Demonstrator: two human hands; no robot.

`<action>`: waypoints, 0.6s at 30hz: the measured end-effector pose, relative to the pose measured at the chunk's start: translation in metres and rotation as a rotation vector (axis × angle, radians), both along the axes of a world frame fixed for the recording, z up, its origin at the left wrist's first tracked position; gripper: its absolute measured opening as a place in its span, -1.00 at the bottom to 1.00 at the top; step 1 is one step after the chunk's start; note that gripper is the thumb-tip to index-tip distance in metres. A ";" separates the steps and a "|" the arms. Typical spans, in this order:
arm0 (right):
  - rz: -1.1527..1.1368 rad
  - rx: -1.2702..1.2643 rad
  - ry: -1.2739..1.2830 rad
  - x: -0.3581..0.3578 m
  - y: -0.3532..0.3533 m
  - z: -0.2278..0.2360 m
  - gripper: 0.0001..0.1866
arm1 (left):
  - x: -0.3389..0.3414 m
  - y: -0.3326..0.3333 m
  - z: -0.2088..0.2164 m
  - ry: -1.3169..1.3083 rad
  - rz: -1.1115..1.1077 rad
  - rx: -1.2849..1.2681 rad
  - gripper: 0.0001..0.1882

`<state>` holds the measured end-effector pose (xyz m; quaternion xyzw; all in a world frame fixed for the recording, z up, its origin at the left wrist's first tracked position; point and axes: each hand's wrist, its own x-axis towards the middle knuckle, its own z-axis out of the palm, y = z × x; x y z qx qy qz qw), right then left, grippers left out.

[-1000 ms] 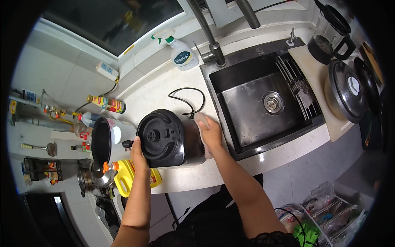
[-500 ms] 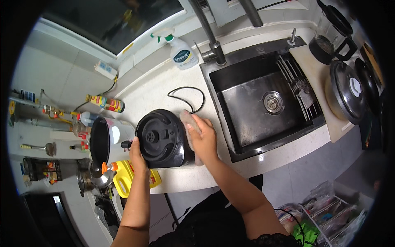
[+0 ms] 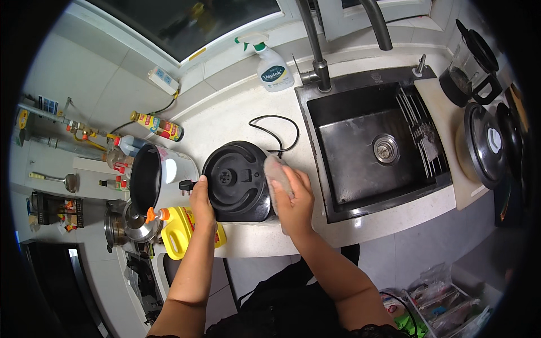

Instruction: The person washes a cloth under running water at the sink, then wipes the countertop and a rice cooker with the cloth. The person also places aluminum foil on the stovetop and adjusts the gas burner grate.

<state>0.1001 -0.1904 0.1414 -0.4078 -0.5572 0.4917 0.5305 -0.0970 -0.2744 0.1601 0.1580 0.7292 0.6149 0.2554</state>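
A black appliance base [image 3: 235, 179] with a round connector on its top face stands on the white counter. My left hand [image 3: 202, 205] is closed against its left side and steadies it. A black power plug [image 3: 187, 185] sticks out beside those fingers; whether they grip it too is hidden. In my right hand [image 3: 296, 200] is a greyish-beige cloth [image 3: 276, 173], pressed to the base's right side. Behind the base, its black cord [image 3: 290, 121] loops over the counter.
Left of the base are a white pot with a dark inside [image 3: 172, 172], a yellow jug [image 3: 180, 228] and a sauce bottle [image 3: 158, 126]. A spray bottle [image 3: 274, 70] stands behind. To the right are a black sink [image 3: 355, 174], a lidded pot [image 3: 479, 146] and a blender jug [image 3: 468, 70].
The whole view has shifted, so the counter things appear further right. My right hand and the cloth stay at the base's right side, and my left hand keeps its place.
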 end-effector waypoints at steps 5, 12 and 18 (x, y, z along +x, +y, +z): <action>0.066 -0.076 -0.164 0.026 -0.008 -0.004 -0.67 | -0.003 -0.001 -0.005 0.126 0.021 -0.036 -0.49; 0.301 0.378 -0.475 0.004 0.062 0.051 -0.67 | 0.015 0.007 0.020 0.256 -0.014 -0.183 -0.41; 0.459 0.381 -0.664 0.038 0.016 0.067 -0.68 | 0.000 -0.004 0.002 0.320 0.001 -0.234 -0.38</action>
